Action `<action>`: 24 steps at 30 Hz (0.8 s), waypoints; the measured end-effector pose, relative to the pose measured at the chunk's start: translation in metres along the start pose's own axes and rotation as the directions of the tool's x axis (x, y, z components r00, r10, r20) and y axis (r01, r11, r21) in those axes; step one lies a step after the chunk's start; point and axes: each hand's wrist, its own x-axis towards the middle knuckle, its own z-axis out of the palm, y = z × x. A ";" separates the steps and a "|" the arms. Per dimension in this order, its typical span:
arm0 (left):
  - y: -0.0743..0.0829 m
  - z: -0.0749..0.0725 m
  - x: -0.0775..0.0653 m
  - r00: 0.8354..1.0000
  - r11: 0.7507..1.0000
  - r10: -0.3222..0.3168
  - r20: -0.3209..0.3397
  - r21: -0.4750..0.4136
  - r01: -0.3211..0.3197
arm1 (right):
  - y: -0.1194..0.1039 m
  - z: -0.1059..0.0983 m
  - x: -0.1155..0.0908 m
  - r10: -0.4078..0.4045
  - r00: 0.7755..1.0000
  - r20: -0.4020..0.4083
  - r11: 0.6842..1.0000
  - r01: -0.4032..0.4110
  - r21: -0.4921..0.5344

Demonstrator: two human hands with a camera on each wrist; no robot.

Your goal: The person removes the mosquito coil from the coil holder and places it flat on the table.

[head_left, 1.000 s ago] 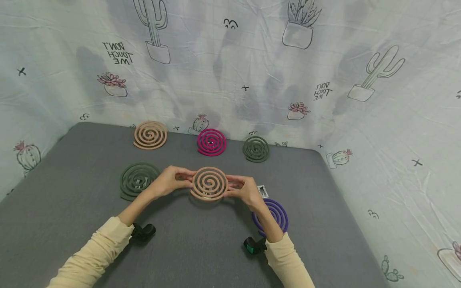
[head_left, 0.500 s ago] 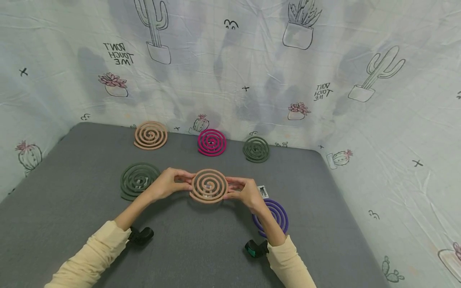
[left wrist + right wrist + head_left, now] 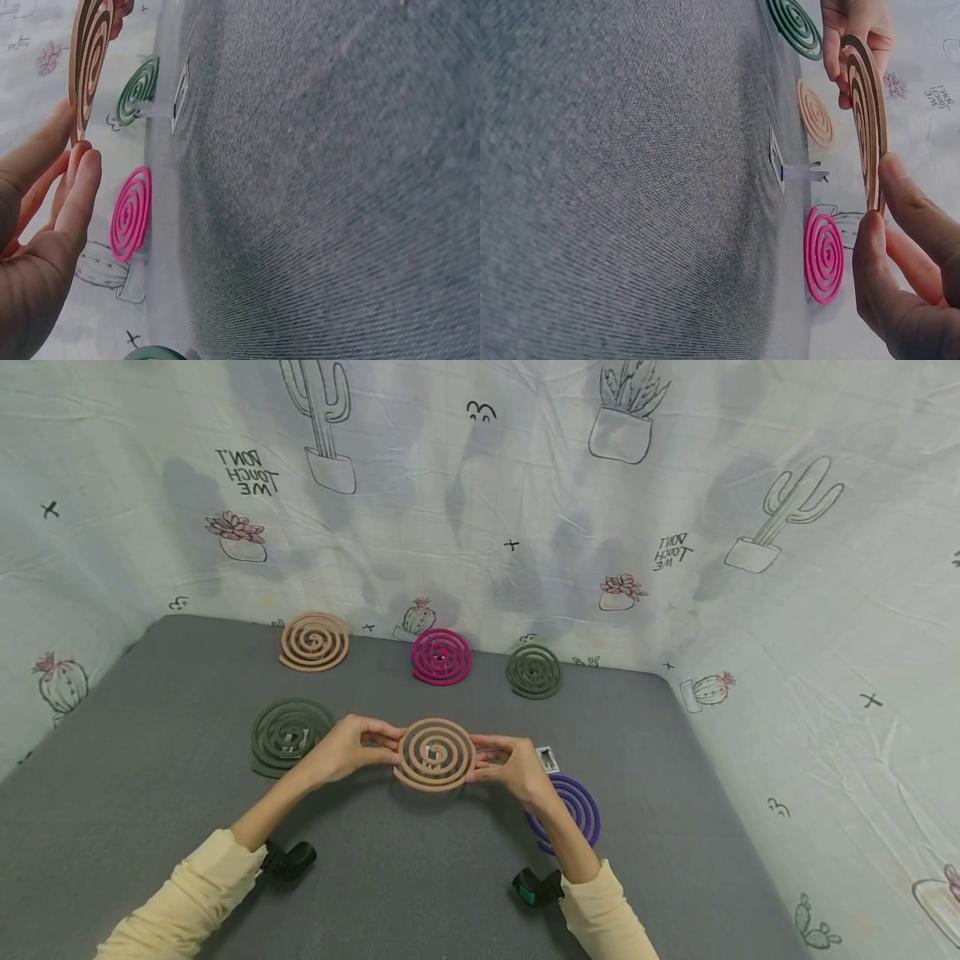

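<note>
In the head view both hands hold a tan mosquito coil (image 3: 441, 757) level over the middle of the table. The left hand (image 3: 348, 752) pinches its left rim between thumb and fingers. On the opposite rim, the right hand (image 3: 519, 768) has a similar pinch. Both wrist views show the coil edge-on, above the table. Beneath it stands a small metal coil stand (image 3: 778, 159), its upright prong (image 3: 806, 172) apart from the coil in the right wrist view. Through the coil's gaps, bits of metal show in the head view.
Dark green (image 3: 273, 739) and purple (image 3: 588, 810) coils lie left and right. Along the back are a tan coil (image 3: 313, 642), a pink coil (image 3: 441, 657) and a green coil (image 3: 533, 672). A metal piece (image 3: 547, 760) lies by the right hand. A printed curtain (image 3: 480, 510) encloses the table.
Both hands have brought the tan coil slightly nearer the person, lower in the head view. Their pinch on its rim stays the same. The other coils have not moved.
</note>
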 end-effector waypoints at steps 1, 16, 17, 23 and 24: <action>0.000 0.001 -0.001 1.000 1.000 0.001 0.000 0.001 -0.001 | 0.000 0.000 -0.001 0.001 1.000 0.001 1.000 -0.001 0.003; 0.003 0.011 -0.014 1.000 1.000 -0.010 -0.021 -0.009 0.010 | 0.002 0.004 -0.012 0.010 1.000 -0.012 1.000 -0.010 -0.022; 0.002 0.011 -0.015 1.000 1.000 -0.008 -0.022 -0.010 0.008 | 0.002 0.004 -0.013 0.002 1.000 -0.009 1.000 -0.003 -0.024; 0.000 0.017 -0.022 1.000 1.000 -0.005 -0.024 -0.030 0.004 | 0.002 0.005 -0.020 -0.012 1.000 0.013 1.000 0.012 -0.012; 0.000 0.019 -0.023 1.000 0.999 -0.006 -0.024 -0.034 0.005 | 0.002 0.005 -0.021 -0.008 1.000 0.014 1.000 0.008 -0.008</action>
